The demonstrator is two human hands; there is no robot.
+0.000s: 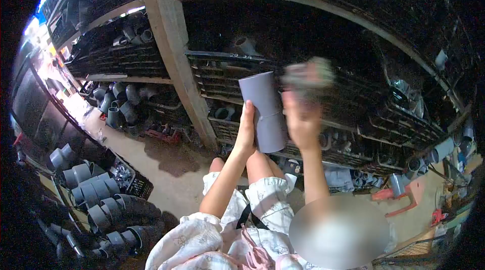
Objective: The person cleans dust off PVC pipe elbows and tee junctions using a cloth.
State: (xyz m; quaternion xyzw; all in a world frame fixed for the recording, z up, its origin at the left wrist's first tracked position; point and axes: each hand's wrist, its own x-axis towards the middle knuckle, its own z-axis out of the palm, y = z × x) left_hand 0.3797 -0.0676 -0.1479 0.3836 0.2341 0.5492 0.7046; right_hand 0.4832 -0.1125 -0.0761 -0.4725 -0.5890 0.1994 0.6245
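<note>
My left hand (246, 131) is wrapped round the left side of a grey plastic pipe coupling (270, 113). The coupling stands nearly upright in front of my knees, its top leaning slightly left, with a faint seam ring round its middle. To its right, my right hand (303, 123) is raised and closed on a motion-blurred bundle (309, 74), mottled green, pink and tan, perhaps a cloth. What kind of thing it is cannot be told. A narrow gap seems to separate this hand from the coupling.
Dark shelves of black crates (227, 80) rise ahead, with a wooden post (169, 42) left of centre. Grey pipe fittings (93, 189) are piled at left beside a black crate (139, 184). A red stool-like object (404, 196) and more fittings sit at right.
</note>
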